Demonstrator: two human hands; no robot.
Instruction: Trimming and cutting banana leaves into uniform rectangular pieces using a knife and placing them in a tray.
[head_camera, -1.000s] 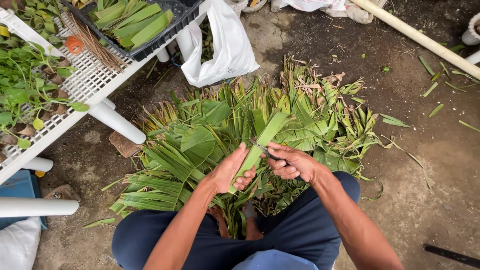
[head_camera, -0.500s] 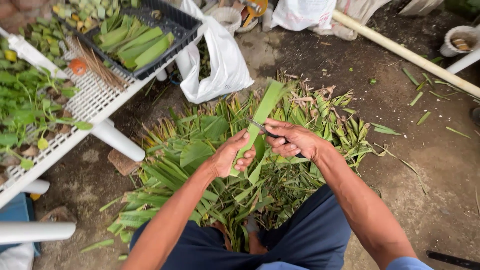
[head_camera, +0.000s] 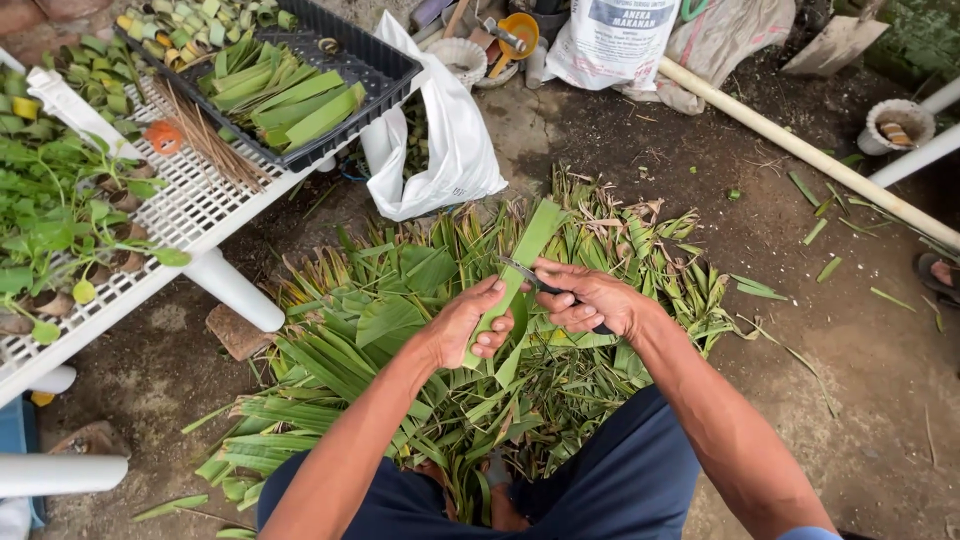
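Observation:
My left hand (head_camera: 468, 323) grips a long green leaf strip (head_camera: 527, 248) that points up and away from me. My right hand (head_camera: 590, 298) holds a small knife (head_camera: 520, 270) whose blade rests against the strip just above my left thumb. Both hands hover over a big pile of cut green leaves (head_camera: 400, 340) on the dirt floor between my knees.
A white slatted rack (head_camera: 190, 215) at left carries a black tray (head_camera: 390, 65) of trimmed leaf pieces and potted seedlings (head_camera: 50, 220). A white plastic bag (head_camera: 450, 140) stands behind the pile. A white pipe (head_camera: 800, 150) runs across the ground at right.
The view has tilted up, so the hands and leaf strip sit lower in the frame. The knife blade stays against the strip; the grip of both hands is unchanged.

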